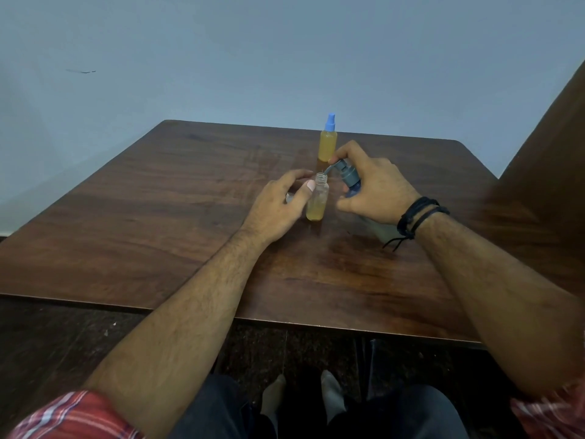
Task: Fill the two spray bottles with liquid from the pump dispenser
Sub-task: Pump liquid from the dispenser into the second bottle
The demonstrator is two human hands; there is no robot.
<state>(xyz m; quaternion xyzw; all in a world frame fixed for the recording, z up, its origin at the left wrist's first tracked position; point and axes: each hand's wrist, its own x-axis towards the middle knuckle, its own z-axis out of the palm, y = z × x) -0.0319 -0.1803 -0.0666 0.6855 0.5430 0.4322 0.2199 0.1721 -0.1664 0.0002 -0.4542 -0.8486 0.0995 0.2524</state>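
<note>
Capped spray bottle (pixel 328 144) full, at 12 o'clock on table (pixel 158 217). Open bottle (pixel 317 201) partly filled, centre; left hand (pixel 281 204) pinches it. Right hand (pixel 370 191) grips pump dispenser (pixel 348 179), 3 o'clock, spout over mouth. Left: top up, cap.

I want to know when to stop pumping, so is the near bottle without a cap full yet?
Not full. The uncapped bottle stands upright with yellowish liquid in its lower part; its threaded neck looks clear.
</note>
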